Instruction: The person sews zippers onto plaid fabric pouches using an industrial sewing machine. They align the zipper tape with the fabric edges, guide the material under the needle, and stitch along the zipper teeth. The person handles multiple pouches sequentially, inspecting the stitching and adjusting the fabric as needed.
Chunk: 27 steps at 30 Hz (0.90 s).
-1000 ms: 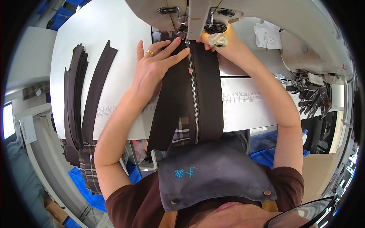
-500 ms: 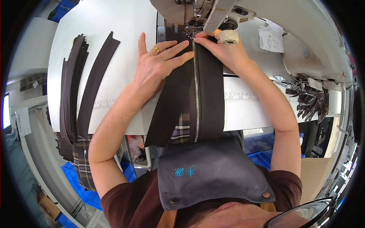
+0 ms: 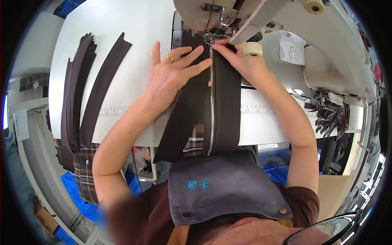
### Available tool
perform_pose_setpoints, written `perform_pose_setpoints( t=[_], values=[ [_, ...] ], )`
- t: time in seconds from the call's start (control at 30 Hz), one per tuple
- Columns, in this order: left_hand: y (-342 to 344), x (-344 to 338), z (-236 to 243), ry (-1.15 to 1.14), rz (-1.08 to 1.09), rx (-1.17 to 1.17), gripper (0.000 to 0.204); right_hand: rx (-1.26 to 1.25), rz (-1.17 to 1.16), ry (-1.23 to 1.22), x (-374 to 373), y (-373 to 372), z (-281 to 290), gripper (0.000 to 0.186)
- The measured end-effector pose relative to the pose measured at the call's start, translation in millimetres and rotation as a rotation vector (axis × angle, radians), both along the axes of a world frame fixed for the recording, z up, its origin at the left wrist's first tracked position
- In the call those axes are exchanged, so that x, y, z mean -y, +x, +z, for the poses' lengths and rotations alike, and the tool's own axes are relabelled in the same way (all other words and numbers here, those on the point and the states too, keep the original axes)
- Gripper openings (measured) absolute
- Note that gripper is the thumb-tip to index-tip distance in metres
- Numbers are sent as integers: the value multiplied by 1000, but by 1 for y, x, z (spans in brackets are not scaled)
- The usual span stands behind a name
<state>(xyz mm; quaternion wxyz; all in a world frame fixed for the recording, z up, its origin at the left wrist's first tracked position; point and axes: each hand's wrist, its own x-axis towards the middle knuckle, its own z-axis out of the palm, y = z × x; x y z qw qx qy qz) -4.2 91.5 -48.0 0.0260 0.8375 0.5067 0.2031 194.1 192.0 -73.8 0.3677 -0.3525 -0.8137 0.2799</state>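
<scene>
A dark brown fabric strip with a silver-toothed metal zipper runs from under the sewing machine's presser foot toward me. Left of the zipper, another dark brown strip slants over a plaid piece. My left hand lies flat on the slanted strip, fingers spread, their tips close to the zipper. Right beside the presser foot, my right hand pinches the brown fabric along the zipper with thumb and forefinger. Part of that forefinger is hidden behind the machine.
Several dark brown strips and one separate strip lie on the white table at left. Plaid pieces hang over its front edge. The machine head overhangs my right hand. Fabric scraps hang at right. Blue bins stand below.
The view has shifted a little, so the machine sits lower and farther right in it. Both hands keep nearly the same pose on the fabric.
</scene>
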Motion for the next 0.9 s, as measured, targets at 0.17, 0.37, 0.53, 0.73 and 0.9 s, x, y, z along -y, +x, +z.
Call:
perform_pose_setpoints(
  t=[0.17, 0.37, 0.53, 0.73, 0.9],
  values=[
    [-2, -1, -3, -2, -9, -23, 55, 52, 13, 109, 0, 1, 1, 17],
    [-2, 1, -3, 1, 2, 7, 55, 95, -11, 216, 2, 0, 3, 15],
    [-2, -9, -5, 29, 18, -6, 55, 120, -61, 204, -4, 0, 1, 11],
    [-4, -14, -8, 26, 12, -17, 57, 269, -75, 261, 3, 11, 12, 16],
    [-4, -13, -8, 25, 15, 5, 59, 246, 67, 581, 20, 24, 19, 42]
  ],
)
